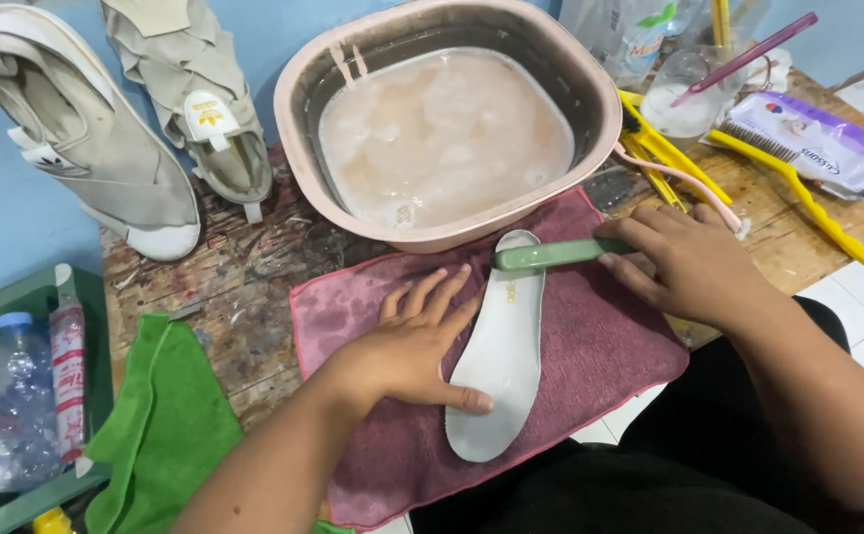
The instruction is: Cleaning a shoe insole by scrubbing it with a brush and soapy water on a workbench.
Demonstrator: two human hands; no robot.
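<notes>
Insole (pixel 501 346), white, lies on our maroon towel (pixel 610 346) over the paint-scarred wooden table (pixel 244 297), left hand (pixel 407 346) pressing it with fingers spread, right hand (pixel 689 262) curled around a green brush (pixel 551 254).

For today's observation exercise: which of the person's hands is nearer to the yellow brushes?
Right. The right hand lies just below the yellow brushes, gripping a green brush; the left hand presses the insole, farther away.
</notes>
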